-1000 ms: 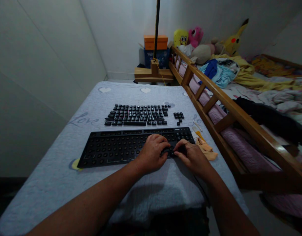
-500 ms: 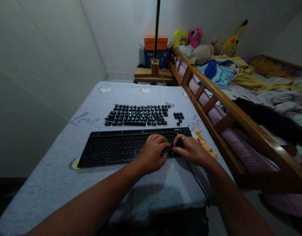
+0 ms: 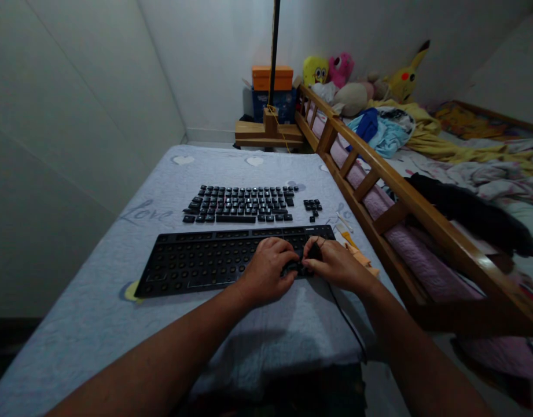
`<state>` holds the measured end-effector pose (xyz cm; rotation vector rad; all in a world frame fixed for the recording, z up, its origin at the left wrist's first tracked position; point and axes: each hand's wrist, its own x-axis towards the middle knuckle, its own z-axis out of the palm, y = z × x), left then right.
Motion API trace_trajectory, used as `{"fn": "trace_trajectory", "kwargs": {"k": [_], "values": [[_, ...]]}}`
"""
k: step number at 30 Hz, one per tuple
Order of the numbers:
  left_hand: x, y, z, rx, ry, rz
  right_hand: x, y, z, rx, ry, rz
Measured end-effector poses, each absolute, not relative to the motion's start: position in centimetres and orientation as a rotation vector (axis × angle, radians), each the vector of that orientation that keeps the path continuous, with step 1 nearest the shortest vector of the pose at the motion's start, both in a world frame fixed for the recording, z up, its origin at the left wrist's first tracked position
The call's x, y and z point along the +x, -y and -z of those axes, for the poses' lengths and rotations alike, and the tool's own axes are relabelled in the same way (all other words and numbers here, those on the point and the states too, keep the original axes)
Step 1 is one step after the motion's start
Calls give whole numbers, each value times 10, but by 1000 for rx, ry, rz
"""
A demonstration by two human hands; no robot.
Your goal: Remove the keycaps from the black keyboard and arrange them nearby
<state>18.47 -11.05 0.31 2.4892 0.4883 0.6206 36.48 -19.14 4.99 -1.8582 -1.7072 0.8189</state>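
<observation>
A black keyboard frame [image 3: 197,263] with its keycaps taken off lies on a pale blue cloth-covered table [image 3: 96,313]. Behind it the loose black keycaps [image 3: 242,204] are laid out in rows, with a small cluster [image 3: 313,205] to their right. My left hand [image 3: 268,272] rests curled on the keyboard's right part, fingers bent down at the near edge. My right hand [image 3: 331,263] meets it there, pinching a small dark thing I cannot make out. A thin black cable [image 3: 346,324] runs from under my right hand off the table's near edge.
An orange cloth [image 3: 359,258] and a thin white stick [image 3: 345,222] lie right of the keyboard. A wooden bed rail [image 3: 379,174] runs along the table's right side, with clothes and plush toys [image 3: 335,69] on the bed. A wooden stand with a pole [image 3: 270,124] and boxes [image 3: 272,78] stand behind.
My right hand has shifted slightly left and up onto the keyboard's right end, closer to my left hand. The view has drifted a little to the right.
</observation>
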Motion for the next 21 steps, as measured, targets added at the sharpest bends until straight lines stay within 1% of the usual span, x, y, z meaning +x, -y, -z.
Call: {"fn": "trace_trajectory", "kwargs": {"k": [2,5,8,10,12,15,21], "values": [[185,110,-3,2490,-490,-612,359,200,-46,-1877,1758,-638],[185,111,-3,2491,-495,-609,348,216,-35,-1848,1745,-455],[184,111,-2,2498,-503,-607,341,227,-24,-1800,1726,-341],[184,111,-1,2502,-500,-607,340,230,-21,-1793,1693,-330],[184,111,-1,2502,-494,-609,342,227,-24,-1833,1644,-379],[185,110,-2,2500,-490,-611,350,215,-35,-1926,1592,-536],[185,111,-4,2488,-484,-611,367,187,-51,-1851,1416,-1058]]}}
